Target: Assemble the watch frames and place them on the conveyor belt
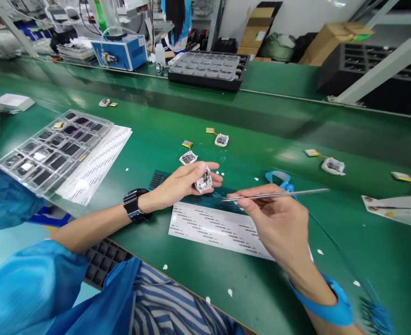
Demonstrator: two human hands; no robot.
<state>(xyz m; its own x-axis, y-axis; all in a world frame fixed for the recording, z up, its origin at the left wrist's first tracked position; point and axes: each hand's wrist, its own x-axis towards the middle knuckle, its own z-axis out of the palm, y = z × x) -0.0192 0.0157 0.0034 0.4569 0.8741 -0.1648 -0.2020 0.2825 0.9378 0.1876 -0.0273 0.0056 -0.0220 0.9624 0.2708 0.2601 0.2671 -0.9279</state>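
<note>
White casing (203, 181) over glossy green bench (153, 139); cartons (326, 42), likely sack (274, 48) behind.

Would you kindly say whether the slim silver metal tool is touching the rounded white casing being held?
Apart: in the head view, a plain gap shows between the tool and the casing.

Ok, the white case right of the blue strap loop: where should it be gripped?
I'd pinch the white case by its outer edges, coming from the right. It lies open, with inner parts facing up that a grip from above might press, and its battery sits off to the left on a thin wire, easily tugged from that side.
</note>
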